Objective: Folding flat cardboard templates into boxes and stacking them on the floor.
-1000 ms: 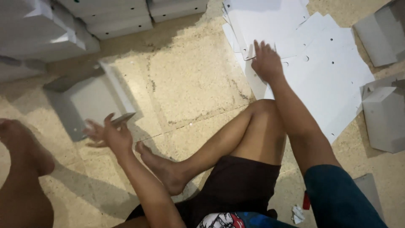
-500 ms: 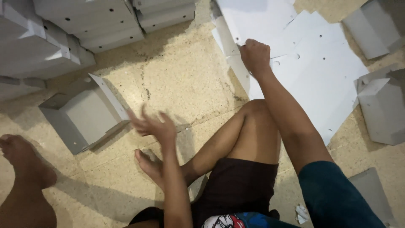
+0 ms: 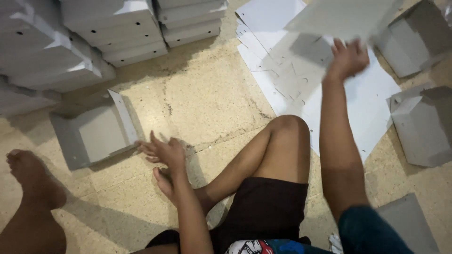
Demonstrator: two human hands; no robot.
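Right hand (image 3: 347,59) pinches a flat grey cardboard blank (image 3: 341,18) by its near edge, fingers curled over it and thumb hidden beneath; sheet lifted clear above the stack of white die-cut blanks (image 3: 372,101) on the floor (image 3: 212,99), tilted, probably so one sheet separates. Left hand (image 3: 165,151) hovers empty, fingers loosely spread, just beside the open folded box (image 3: 92,131). Finished boxes (image 3: 117,28) stacked along the far edge.

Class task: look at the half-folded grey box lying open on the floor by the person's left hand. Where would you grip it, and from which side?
Grip the half-folded grey box by its raised white-edged flap on the right side, coming from the right, where the left hand already hovers. That flap stands up clear of the floor, so fingers can probably pinch it; the flat base offers no edge.
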